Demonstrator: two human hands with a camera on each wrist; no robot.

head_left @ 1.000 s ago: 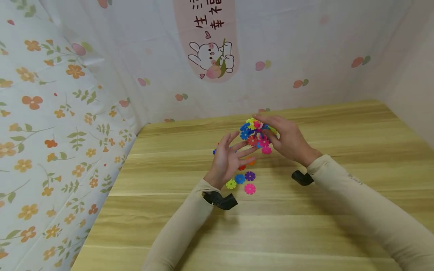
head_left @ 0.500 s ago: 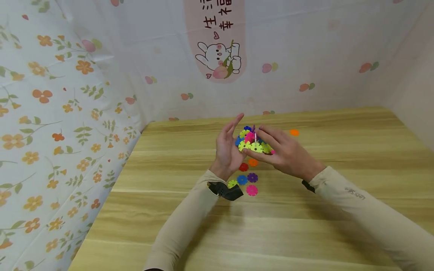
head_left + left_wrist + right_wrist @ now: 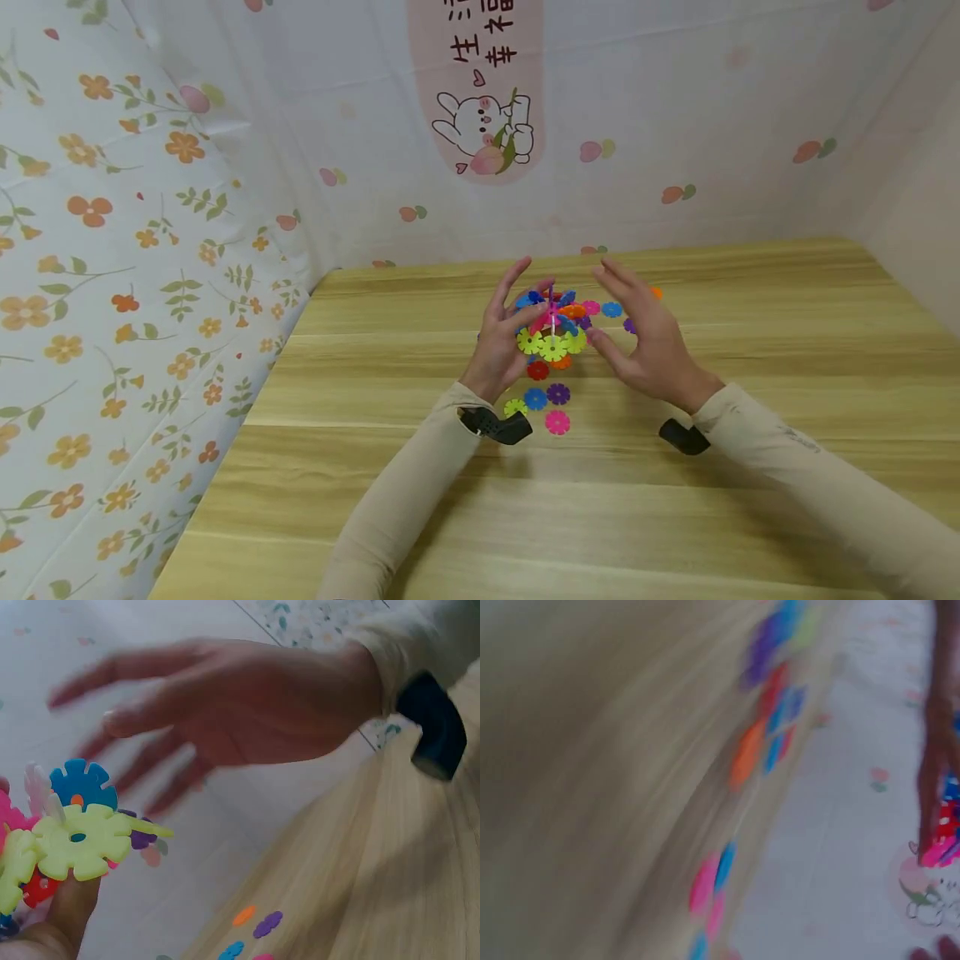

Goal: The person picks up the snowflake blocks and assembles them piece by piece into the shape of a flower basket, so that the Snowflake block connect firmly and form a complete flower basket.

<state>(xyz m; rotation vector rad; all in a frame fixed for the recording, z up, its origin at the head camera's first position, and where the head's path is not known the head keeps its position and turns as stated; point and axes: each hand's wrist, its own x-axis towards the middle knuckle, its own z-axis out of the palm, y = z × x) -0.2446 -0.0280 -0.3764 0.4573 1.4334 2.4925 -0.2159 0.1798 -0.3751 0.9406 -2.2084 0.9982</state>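
Interlocking snowflake discs in several colours form a cluster (image 3: 553, 321), raised above the table. My left hand (image 3: 495, 346) grips its left side, the thumb lying across it and other fingers behind, partly hidden. In the left wrist view, yellow, blue, pink and red discs of that cluster (image 3: 84, 841) rest against a finger of the left hand (image 3: 71, 915). My right hand (image 3: 658, 350) is spread just to the right of the cluster, and in the left wrist view the right hand (image 3: 240, 705) appears apart from it, slightly blurred.
Loose discs lie on the wooden table: a pink one (image 3: 557, 422), a purple one (image 3: 558, 393), a red one (image 3: 537, 371) and a blue one (image 3: 612, 309) among several. A patterned cloth (image 3: 360, 133) hangs behind the table. The right wrist view is blurred.
The cluster has turned, and the left hand has gone from spread fingers to gripping it. My right hand has come away from the cluster to the right.
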